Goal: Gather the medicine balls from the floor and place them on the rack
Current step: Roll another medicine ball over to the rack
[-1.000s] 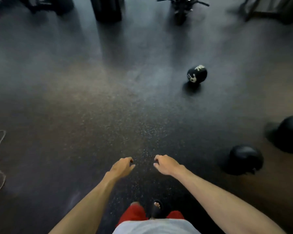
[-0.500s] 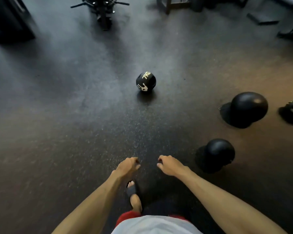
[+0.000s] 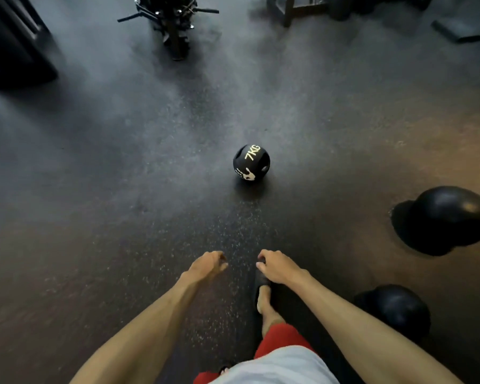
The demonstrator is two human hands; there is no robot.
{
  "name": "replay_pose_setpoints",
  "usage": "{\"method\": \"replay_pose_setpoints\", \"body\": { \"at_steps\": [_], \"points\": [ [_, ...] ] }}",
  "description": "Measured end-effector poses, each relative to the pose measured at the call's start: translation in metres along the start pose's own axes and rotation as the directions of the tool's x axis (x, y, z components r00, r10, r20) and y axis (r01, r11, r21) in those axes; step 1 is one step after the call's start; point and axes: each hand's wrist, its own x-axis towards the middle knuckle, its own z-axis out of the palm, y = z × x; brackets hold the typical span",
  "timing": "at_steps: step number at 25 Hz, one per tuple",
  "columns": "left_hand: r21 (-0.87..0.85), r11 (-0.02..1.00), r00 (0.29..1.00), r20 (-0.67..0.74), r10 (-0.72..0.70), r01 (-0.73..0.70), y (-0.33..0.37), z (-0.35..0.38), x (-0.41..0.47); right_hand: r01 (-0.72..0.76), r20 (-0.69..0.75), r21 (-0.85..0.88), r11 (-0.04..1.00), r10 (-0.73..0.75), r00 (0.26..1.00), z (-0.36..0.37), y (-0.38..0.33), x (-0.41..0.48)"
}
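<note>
Dark speckled rubber floor (image 3: 117, 167) fills the view, gym setting. Ball marked "7KG" (image 3: 251, 162), black with a white handprint and grip holes, sits on the floor ahead of the person, near centre and well apart from both hands. Big plain black ball (image 3: 452, 214) lies on the floor at the right edge. Smaller black ball (image 3: 399, 306) lies lower right, just beside the right forearm in the picture, not touched. Left hand (image 3: 207, 264) is held out in front, fingers loosely curled, holding nothing. Right hand (image 3: 275, 266) is beside it with a small gap between them, fingers also loosely curled, nothing in it. Both hands hang above the floor, not on any ball. Foot in a black sandal (image 3: 262, 292) is planted under the right hand. Red shorts (image 3: 280, 338) and grey shirt (image 3: 277, 367) show at the bottom edge. Metal stand (image 3: 175, 29) with side pegs is at top centre, far from the balls. Dark block (image 3: 11, 42) sits top left. Frame legs (image 3: 288, 9) are at top right, cut off by the edge.
</note>
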Motion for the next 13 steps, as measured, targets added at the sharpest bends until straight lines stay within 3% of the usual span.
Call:
{"method": "replay_pose_setpoints", "body": {
  "at_steps": [8, 13],
  "points": [
    [-0.178, 0.978, 0.987, -0.095, -0.13, 0.111, 0.02, -0.163, 0.134, 0.118, 0.059, -0.082, 0.99, -0.113, 0.992, -0.177, -0.051, 0.166],
    [-0.208, 0.967, 0.975, -0.137, -0.175, 0.145, 0.015, -0.239, 0.213, 0.153, 0.07, -0.103, 0.983, -0.146, 0.987, -0.242, -0.094, 0.259]
  ]
}}
